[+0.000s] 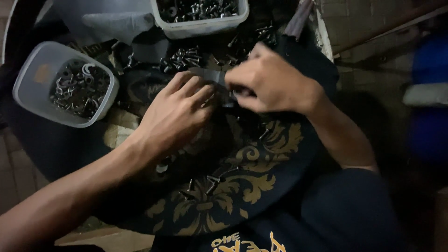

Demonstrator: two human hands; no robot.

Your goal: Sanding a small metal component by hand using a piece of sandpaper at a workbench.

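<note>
My left hand (175, 114) lies palm down on a dark cloth with a gold leaf pattern (242, 186), its fingertips curled around something small that I cannot make out. My right hand (270, 81) is closed on a flat grey metal strip (207, 74) that sticks out to the left, just above the left fingertips. The two hands nearly touch. A pile of dark screws (182, 58) lies on the cloth right behind the left hand.
A pale plastic tub of washers and small metal parts (28, 88) stands at the left. Another tub of screws (186, 28) is at the top. Loose screws (210, 179) lie on the cloth. Tiled floor at the right.
</note>
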